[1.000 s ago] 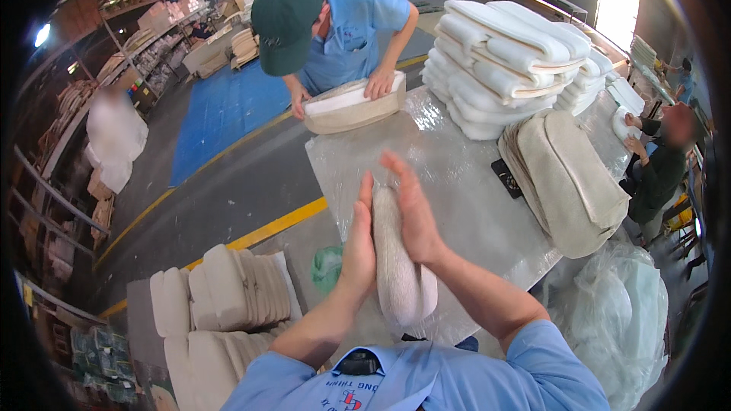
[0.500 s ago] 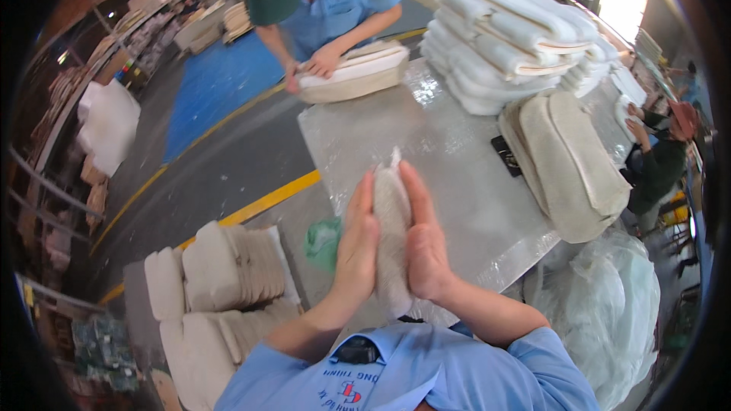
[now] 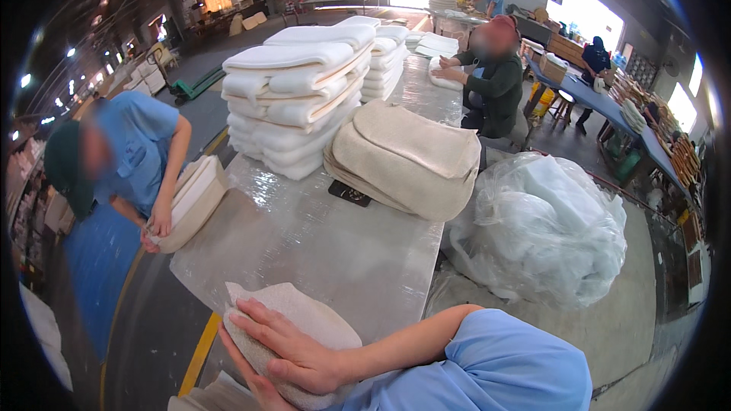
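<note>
A beige padded fabric cushion (image 3: 324,318) is pressed between my two palms at the near left end of the table. My right hand (image 3: 301,350) lies along its upper face with fingers stretched out together. On the cushion's other side is my left hand (image 3: 255,380), mostly hidden; only its thumb side and part of the edge show. A pale flap of fabric stands up at the cushion's far end. Further along the table lies a stack of beige fabric covers (image 3: 403,160), with a flat black object (image 3: 350,192) partly beneath its edge.
The table (image 3: 381,259) has a plastic-covered top. Tall folded white padding (image 3: 297,95) stands on it. At left, a co-worker (image 3: 141,137) handles a beige and white cushion (image 3: 194,198). Another person (image 3: 495,80) works further back. A large clear bag (image 3: 544,228) fills the right side.
My view has swung right and up. The cushion, upright between my palms before, now appears lower left and tilted, with my right hand over it. Both hands still hold it.
</note>
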Available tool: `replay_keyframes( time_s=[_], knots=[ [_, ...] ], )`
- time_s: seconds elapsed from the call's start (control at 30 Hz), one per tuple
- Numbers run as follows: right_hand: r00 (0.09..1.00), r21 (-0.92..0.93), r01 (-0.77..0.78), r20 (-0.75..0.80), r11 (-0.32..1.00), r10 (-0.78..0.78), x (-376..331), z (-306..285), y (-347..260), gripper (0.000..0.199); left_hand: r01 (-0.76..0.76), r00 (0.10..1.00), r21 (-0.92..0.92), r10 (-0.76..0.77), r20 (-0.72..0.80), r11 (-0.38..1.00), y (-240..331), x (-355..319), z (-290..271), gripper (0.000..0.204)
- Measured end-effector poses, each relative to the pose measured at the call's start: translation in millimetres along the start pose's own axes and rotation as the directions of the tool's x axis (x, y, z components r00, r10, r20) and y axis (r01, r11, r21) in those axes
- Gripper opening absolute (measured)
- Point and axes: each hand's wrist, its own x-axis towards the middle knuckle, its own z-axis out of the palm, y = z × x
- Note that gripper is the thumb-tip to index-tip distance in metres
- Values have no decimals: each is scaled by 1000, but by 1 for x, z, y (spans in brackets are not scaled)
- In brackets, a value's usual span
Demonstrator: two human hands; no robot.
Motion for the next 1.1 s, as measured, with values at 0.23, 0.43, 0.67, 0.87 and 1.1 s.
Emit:
replay_keyframes(
  time_s=[0.23, 0.43, 0.67, 0.87, 1.1],
  knots=[
    [988, 15, 122, -97, 992, -120, 3, 6, 14, 78, -69, 997, -209, 62, -39, 975, -14, 6, 16, 89],
    [997, 31, 24, -75, 999, -22, 24, -4, 13, 78, -11, 1000, -290, 3, -28, 957, -7, 9, 17, 91],
    [994, 50, -37, -103, 998, 43, 49, -35, 5, 80, 2, 999, -146, 4, 41, 989, -17, 34, 7, 78],
    [985, 54, 84, -157, 995, -75, 33, -30, 17, 77, -73, 997, -353, 70, -22, 933, -33, 41, 31, 78],
    [976, 158, 98, -206, 983, -65, 37, -39, 24, 76, -89, 996, -249, 91, -3, 964, -35, 45, 41, 82]
  ],
)
